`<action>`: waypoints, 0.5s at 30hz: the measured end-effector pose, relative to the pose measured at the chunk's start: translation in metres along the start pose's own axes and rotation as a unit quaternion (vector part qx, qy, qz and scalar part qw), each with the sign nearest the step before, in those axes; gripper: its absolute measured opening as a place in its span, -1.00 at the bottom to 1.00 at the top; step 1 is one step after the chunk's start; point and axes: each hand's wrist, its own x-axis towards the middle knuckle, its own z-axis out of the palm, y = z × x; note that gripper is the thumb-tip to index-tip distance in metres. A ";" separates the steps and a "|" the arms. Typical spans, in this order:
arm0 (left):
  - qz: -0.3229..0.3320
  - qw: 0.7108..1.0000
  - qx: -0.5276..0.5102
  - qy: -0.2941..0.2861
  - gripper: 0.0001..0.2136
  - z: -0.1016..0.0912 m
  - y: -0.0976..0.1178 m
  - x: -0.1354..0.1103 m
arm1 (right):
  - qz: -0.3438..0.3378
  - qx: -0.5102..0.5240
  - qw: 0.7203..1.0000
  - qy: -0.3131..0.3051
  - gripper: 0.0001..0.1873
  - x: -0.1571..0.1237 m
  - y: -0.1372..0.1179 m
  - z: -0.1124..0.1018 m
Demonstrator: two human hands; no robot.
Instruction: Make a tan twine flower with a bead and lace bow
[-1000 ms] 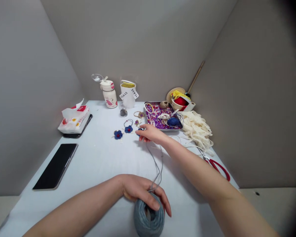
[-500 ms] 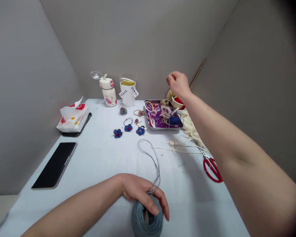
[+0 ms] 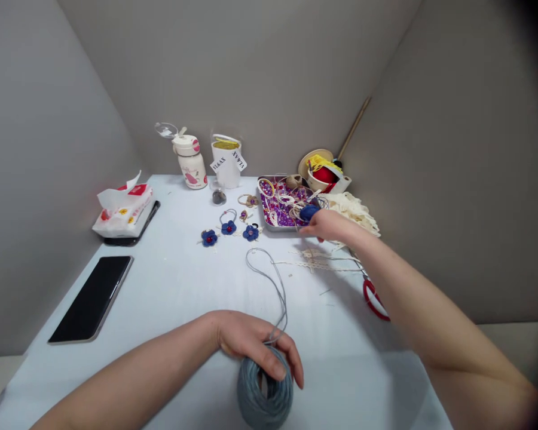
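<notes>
While the left hand (image 3: 251, 343) clenches a ball of grey cord (image 3: 264, 394) at 6 o'clock, fingers curled over its top, a strand of cord (image 3: 275, 286) rises from the ball and lies in a loose loop on the white table (image 3: 170, 286). The right hand (image 3: 327, 226) reaches out toward 1 o'clock, to the edge of a metal tray (image 3: 278, 229) filled with purple beads (image 3: 280, 203). It sits right against a blue yarn ball (image 3: 309, 212) (whether it is actually gripping it, I can't tell). Three blue flowers (image 3: 228, 227) lie at 11 o'clock, just left of the tray. Red scissors (image 3: 374, 300) sit at 2 o'clock beside a strip of lace (image 3: 314, 260), a black phone (image 3: 89, 298) at 8 o'clock, and a tissue pack (image 3: 125, 212) at 10 o'clock.
</notes>
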 end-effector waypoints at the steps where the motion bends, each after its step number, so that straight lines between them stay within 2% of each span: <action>1: 0.000 1.000 0.003 0.001 -0.56 0.000 0.001 0.000 | -0.005 0.006 1.000 -0.015 -0.58 -0.005 -0.001 0.010; 3: -0.003 1.000 0.005 0.005 -0.56 0.001 0.002 -0.001 | -0.012 0.016 1.000 -0.016 -0.66 -0.009 -0.004 0.023; 5: -0.007 1.000 -0.002 0.008 -0.55 0.002 0.002 -0.001 | -0.017 0.023 1.000 -0.006 -0.72 -0.009 -0.006 0.019; 8: -0.008 1.000 -0.006 0.006 -0.55 0.002 0.002 -0.001 | -0.022 0.066 0.998 0.006 -0.76 -0.006 -0.006 -0.018; 10: -0.007 1.000 -0.001 0.001 -0.56 0.001 0.001 0.000 | -0.012 0.181 0.982 0.059 -0.75 0.001 -0.006 -0.053; 12: -0.005 1.000 0.003 -0.001 -0.56 0.000 0.001 0.000 | -0.015 0.234 0.966 0.109 -0.72 0.015 -0.008 -0.082; 15: 0.001 1.000 0.008 -0.001 -0.57 -0.001 -0.001 0.000 | -0.030 0.268 0.949 0.161 -0.70 0.045 -0.014 -0.101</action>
